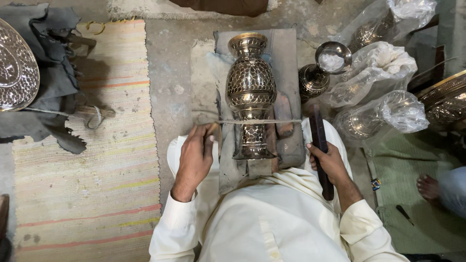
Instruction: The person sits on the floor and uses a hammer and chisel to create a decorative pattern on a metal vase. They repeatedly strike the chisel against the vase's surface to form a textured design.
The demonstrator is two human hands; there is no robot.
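Note:
An engraved brass vase (251, 92) lies lengthwise on a dark padded block (286, 53) in front of my lap, its mouth pointing away from me. A thin cord (286, 121) crosses its narrow stem. My left hand (195, 157) grips a small tool (213, 130) whose tip rests beside the vase's stem. My right hand (326, 162) is closed around a long dark wooden stick (318, 136), held upright to the right of the block.
Several brass vases wrapped in clear plastic (383, 114) lie at the right, one unwrapped (320, 73). A striped rug (97, 145) covers the floor at the left, with dark cloth and an engraved tray (17, 68). Another person's bare foot (429, 187) rests on green matting.

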